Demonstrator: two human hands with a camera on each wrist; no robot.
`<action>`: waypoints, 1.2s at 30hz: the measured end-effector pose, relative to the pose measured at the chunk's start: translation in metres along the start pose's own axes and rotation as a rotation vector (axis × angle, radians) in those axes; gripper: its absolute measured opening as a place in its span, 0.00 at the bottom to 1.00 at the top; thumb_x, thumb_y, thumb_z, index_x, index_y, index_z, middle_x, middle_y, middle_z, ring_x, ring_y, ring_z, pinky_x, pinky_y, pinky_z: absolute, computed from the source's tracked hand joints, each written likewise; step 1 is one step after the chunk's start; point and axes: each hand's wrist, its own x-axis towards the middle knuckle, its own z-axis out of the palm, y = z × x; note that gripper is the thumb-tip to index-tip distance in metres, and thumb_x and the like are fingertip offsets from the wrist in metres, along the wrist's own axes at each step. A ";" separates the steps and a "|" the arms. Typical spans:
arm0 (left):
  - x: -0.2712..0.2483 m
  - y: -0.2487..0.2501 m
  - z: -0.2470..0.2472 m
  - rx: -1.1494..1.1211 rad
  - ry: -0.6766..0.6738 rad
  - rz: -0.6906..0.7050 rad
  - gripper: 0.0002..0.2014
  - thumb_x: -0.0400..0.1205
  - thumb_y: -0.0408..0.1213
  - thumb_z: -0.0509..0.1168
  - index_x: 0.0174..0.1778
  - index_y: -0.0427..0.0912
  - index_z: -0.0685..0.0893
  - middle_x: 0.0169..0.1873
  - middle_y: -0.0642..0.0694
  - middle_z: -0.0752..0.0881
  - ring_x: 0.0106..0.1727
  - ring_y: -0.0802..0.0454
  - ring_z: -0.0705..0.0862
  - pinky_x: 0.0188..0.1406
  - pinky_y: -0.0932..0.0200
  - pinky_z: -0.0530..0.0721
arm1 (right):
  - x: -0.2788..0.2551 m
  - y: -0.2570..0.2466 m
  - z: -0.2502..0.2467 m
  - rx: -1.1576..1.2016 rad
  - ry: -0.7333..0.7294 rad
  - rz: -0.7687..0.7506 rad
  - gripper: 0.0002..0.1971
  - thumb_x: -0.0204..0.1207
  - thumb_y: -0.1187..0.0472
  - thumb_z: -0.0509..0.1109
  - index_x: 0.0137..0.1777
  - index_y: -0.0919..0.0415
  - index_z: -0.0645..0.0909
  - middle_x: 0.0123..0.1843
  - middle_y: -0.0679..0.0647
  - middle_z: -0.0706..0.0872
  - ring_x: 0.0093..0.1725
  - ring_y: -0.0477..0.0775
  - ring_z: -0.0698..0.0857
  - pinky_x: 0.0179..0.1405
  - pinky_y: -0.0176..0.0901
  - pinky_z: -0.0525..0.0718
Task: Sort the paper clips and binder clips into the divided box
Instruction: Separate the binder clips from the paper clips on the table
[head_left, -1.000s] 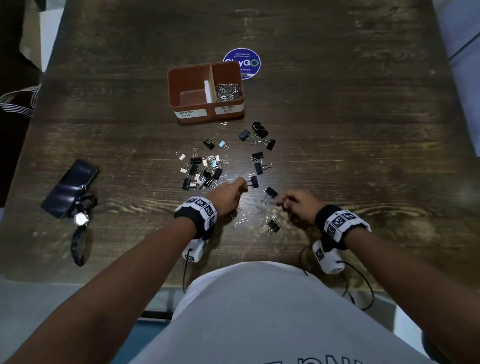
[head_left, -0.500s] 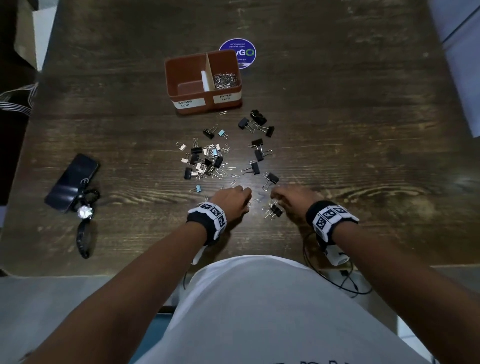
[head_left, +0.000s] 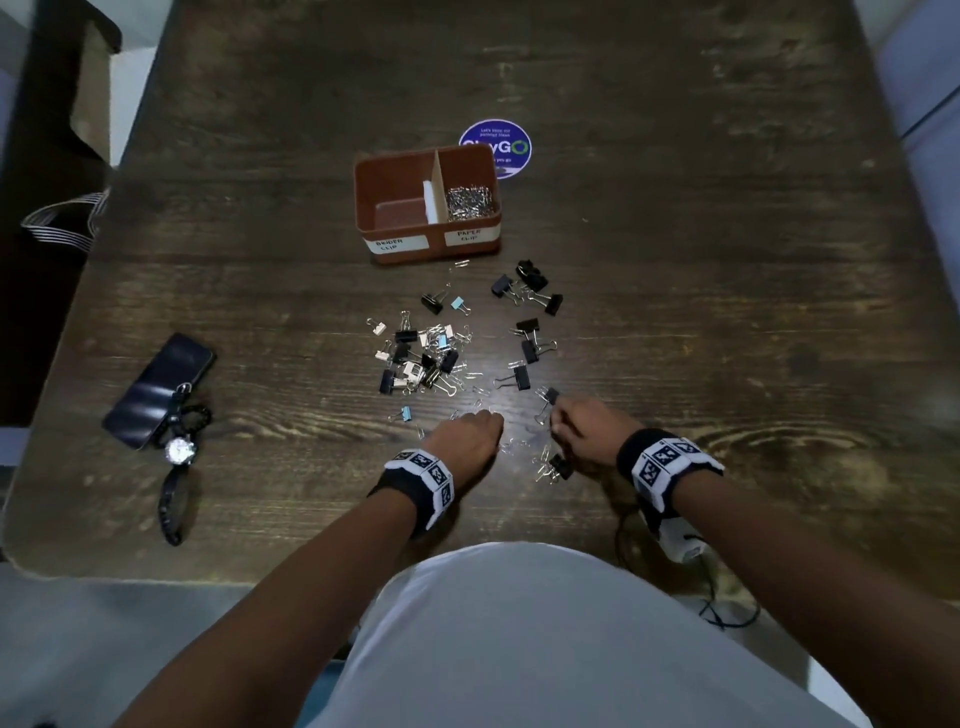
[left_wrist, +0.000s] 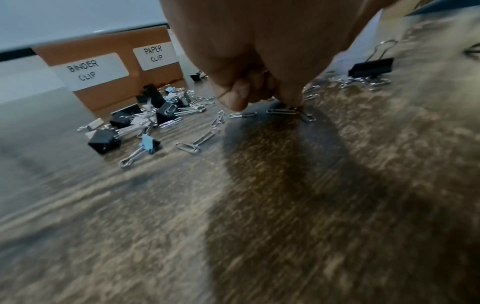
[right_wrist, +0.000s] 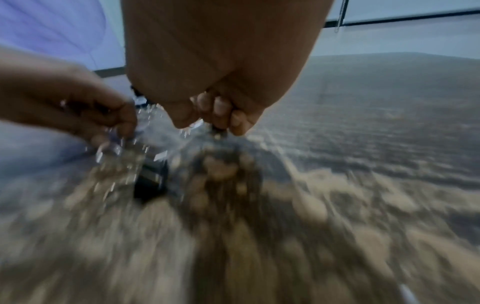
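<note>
The divided box (left_wrist: 109, 86) carries two white labels on its front wall: "BINDER CLIP" (left_wrist: 89, 72) on the compartment farther from the left grip (left_wrist: 259, 67), and "PAPER CLIP" (left_wrist: 155, 55) nearer it. Beyond the box a round blue sticker (head_left: 501, 143) on the desk (head_left: 727, 312) reads partly "GO"; its small print is illegible.

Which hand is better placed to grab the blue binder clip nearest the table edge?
Left. The left hand sits just right of the blue binder clip, with nothing between. The right hand is farther off, beyond the left hand, and already seems to pinch something small; its wrist view is too blurred to tell what.
</note>
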 end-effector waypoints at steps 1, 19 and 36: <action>0.002 -0.003 -0.002 0.011 0.003 -0.003 0.07 0.83 0.33 0.57 0.56 0.38 0.74 0.49 0.40 0.81 0.46 0.41 0.82 0.40 0.47 0.83 | 0.006 -0.005 -0.013 0.034 0.011 -0.024 0.02 0.80 0.60 0.63 0.46 0.57 0.75 0.44 0.50 0.81 0.45 0.53 0.79 0.43 0.41 0.71; 0.018 -0.021 -0.005 0.009 -0.114 0.229 0.14 0.85 0.31 0.57 0.67 0.38 0.69 0.55 0.35 0.78 0.47 0.37 0.82 0.39 0.43 0.83 | 0.195 -0.071 -0.210 0.301 0.448 0.289 0.21 0.75 0.55 0.63 0.67 0.57 0.77 0.66 0.60 0.83 0.67 0.64 0.81 0.64 0.45 0.77; 0.040 -0.008 -0.036 0.101 -0.191 0.242 0.12 0.88 0.36 0.51 0.63 0.36 0.71 0.57 0.34 0.80 0.50 0.37 0.82 0.43 0.46 0.78 | 0.010 0.041 -0.037 0.203 0.135 0.174 0.09 0.79 0.66 0.65 0.52 0.55 0.84 0.48 0.47 0.84 0.49 0.48 0.83 0.50 0.37 0.79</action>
